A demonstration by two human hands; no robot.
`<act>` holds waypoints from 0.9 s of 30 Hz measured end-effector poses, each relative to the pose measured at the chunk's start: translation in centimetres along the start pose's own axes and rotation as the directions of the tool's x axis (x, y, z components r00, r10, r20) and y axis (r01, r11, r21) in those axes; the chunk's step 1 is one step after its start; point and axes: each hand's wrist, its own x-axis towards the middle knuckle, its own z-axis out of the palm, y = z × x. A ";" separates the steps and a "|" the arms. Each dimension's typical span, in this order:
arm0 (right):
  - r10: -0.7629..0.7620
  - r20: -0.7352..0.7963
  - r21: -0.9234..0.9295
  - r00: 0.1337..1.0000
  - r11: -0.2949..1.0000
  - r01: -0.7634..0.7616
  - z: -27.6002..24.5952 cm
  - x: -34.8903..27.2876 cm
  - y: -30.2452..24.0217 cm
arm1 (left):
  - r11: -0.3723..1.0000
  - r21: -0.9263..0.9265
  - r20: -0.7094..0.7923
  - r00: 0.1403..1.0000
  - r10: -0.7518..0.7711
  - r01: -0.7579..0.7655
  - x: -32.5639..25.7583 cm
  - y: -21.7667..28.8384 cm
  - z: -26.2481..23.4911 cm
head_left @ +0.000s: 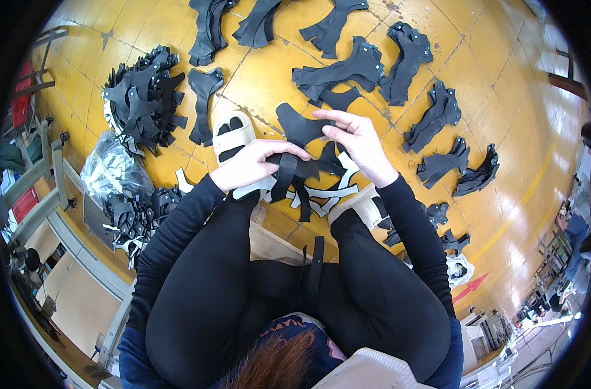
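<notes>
I sit low over a yellow tiled floor and hold black, leather-like cut pieces between my knees. My right hand [360, 142] pinches the edge of a forked black piece [300, 128] between thumb and fingers. My left hand [260, 162] is closed on more black pieces [300, 170], whose strips hang down below its fingers. How many it holds I cannot tell, because they overlap. Beneath them, white cut strips [334, 192] and other black pieces lie between my light sandals [232, 134].
A tall heap of black pieces [143, 100] lies to the left, beside a clear plastic bag [117, 172]. Several small stacks [409, 61] of such pieces curve across the floor ahead and to the right. A metal frame [81, 240] stands at my left.
</notes>
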 end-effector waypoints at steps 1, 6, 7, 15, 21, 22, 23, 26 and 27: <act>0.010 -0.015 0.016 1.000 1.000 -0.010 -0.2 0.0 -0.1 | 1.000 0.011 0.000 1.000 -0.007 0.007 0.1 -0.3 -0.1; 0.034 -0.147 0.137 0.989 0.990 -0.013 -1.5 0.5 -0.6 | 0.971 -0.240 -0.275 0.957 -0.088 0.020 0.0 0.1 0.3; 0.055 -0.156 0.171 0.986 0.985 -0.027 -2.1 0.7 -0.4 | 0.993 -0.043 -0.358 0.930 0.088 -0.110 0.1 0.1 0.5; 0.035 -0.243 0.278 0.969 0.960 0.035 -2.7 0.8 0.8 | 0.889 -0.412 -0.182 0.938 -0.295 0.200 -0.2 -1.6 -0.6; 0.015 -0.306 0.349 0.952 0.932 0.098 -3.9 0.7 2.1 | 0.714 -0.680 -0.131 0.931 -0.341 0.166 -0.2 -1.5 -0.6; 0.022 -0.309 0.353 0.951 0.931 0.093 -4.0 0.7 2.3 | 0.685 -0.709 -0.133 0.923 -0.362 0.167 -0.3 -2.1 -0.8; 0.029 -0.312 0.356 0.950 0.930 0.089 -4.0 0.7 2.5 | 0.655 -0.737 -0.134 0.914 -0.383 0.166 -0.4 -3.1 -1.0; 0.072 -0.329 0.318 0.941 0.947 0.039 -3.6 0.4 3.0 | 0.659 -0.736 -0.182 0.892 -0.415 0.156 -0.8 -3.2 -1.2; 0.073 -0.308 0.316 0.948 0.948 0.030 -3.4 0.1 3.1 | 0.701 -0.694 -0.194 0.895 -0.401 0.164 -0.7 -3.1 -1.3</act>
